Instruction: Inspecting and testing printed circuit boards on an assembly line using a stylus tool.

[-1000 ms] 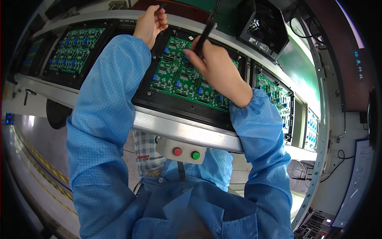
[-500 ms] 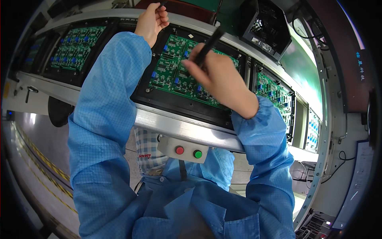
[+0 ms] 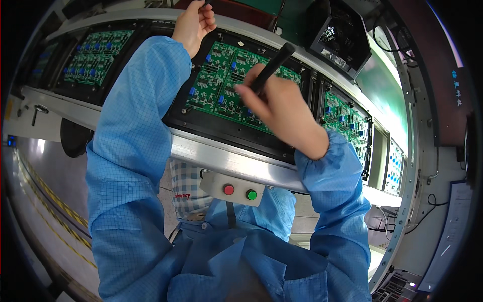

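Note:
My right hand [image 3: 282, 98] is closed around a thick black pen-shaped stick [image 3: 274, 65], held tilted over a green circuit board panel [image 3: 221, 83]. Its lower tip is hidden by my fingers, so I cannot tell whether it touches the board. The panel carries small blue parts and lies in a black carrier frame [image 3: 226, 130] on the metal-edged line. My left hand [image 3: 193, 27] is raised beyond the panel's far left corner, fingers curled round a small black piece [image 3: 205, 4] at the top of the view, too little of which shows to name.
Another green board panel [image 3: 95, 58] sits left on the line, and one more [image 3: 347, 118] to the right. A black box-shaped device [image 3: 337, 40] stands behind. Below the silver rail [image 3: 226, 158] hangs a control box [image 3: 216, 186] with red and green buttons.
The upper end of the black stick has swung slightly right and nearer to me as my right hand shifts. My left hand stays almost in place, still closed.

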`<control>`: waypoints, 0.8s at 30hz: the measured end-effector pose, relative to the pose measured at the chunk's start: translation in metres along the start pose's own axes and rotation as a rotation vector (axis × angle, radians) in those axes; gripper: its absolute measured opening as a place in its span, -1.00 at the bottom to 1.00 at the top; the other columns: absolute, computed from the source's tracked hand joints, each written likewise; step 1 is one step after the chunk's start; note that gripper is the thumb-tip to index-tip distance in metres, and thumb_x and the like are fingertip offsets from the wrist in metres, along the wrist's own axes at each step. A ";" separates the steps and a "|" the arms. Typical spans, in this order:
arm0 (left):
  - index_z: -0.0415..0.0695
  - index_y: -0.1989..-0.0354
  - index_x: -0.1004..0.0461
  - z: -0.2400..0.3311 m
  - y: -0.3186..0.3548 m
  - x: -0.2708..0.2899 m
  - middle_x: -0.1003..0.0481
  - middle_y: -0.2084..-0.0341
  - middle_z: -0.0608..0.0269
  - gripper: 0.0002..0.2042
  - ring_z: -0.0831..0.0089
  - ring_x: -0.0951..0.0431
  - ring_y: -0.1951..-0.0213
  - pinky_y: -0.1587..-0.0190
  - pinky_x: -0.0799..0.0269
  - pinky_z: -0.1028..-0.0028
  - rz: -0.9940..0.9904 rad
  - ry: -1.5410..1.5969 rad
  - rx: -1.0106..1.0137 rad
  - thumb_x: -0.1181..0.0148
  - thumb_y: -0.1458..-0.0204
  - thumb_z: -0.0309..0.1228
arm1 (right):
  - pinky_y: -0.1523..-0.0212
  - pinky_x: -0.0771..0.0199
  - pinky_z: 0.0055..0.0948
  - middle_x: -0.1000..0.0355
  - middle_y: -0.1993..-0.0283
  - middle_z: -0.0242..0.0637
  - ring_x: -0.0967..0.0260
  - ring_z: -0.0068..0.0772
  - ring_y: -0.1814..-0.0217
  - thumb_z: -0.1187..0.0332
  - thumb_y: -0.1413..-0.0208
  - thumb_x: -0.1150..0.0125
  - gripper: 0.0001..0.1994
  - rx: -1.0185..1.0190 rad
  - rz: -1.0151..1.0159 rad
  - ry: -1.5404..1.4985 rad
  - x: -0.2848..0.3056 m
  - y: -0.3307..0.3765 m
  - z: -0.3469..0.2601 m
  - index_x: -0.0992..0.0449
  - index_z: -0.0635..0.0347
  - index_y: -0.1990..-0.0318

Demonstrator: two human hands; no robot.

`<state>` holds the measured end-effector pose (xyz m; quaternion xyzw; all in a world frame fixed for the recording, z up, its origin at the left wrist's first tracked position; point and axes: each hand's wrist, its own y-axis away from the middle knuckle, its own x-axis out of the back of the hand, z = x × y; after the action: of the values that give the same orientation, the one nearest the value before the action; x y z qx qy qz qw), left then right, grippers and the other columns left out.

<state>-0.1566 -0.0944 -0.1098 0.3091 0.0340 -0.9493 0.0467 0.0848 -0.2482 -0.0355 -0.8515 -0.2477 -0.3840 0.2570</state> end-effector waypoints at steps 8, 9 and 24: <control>-0.03 0.39 -0.39 0.026 0.000 -0.002 -0.37 0.56 0.41 -0.81 0.53 -0.40 0.45 0.27 -0.35 0.48 0.037 0.132 -0.033 -0.08 -0.22 -0.23 | 0.48 -0.41 -0.22 -0.45 0.55 -0.09 -0.46 -0.04 0.53 0.26 -0.23 -0.21 -0.77 0.078 0.145 -0.177 0.017 -0.006 -0.005 -0.44 0.27 0.25; -0.05 0.36 -0.39 0.030 -0.002 0.001 -0.37 0.52 0.40 -0.81 0.53 -0.40 0.42 0.22 -0.37 0.46 -0.001 0.099 -0.050 -0.09 -0.22 -0.24 | 0.49 -0.40 -0.25 -0.45 0.55 -0.09 -0.45 -0.07 0.54 0.27 -0.23 -0.22 -0.78 -0.029 0.209 -0.135 0.025 -0.011 -0.001 -0.44 0.27 0.24; -0.07 0.32 -0.36 0.054 -0.017 0.006 -0.35 0.47 0.39 -0.83 0.54 -0.37 0.39 0.16 -0.38 0.44 -0.009 0.095 -0.078 -0.06 -0.23 -0.26 | 0.35 -0.44 -0.06 -0.48 0.40 0.18 -0.46 0.24 0.33 0.26 -0.25 -0.18 -0.70 -0.138 0.298 0.202 0.034 -0.063 0.065 -0.40 0.42 0.21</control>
<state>-0.1950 -0.0831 -0.0696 0.3515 0.0743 -0.9318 0.0528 0.0996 -0.1529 -0.0306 -0.8516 -0.0648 -0.4411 0.2757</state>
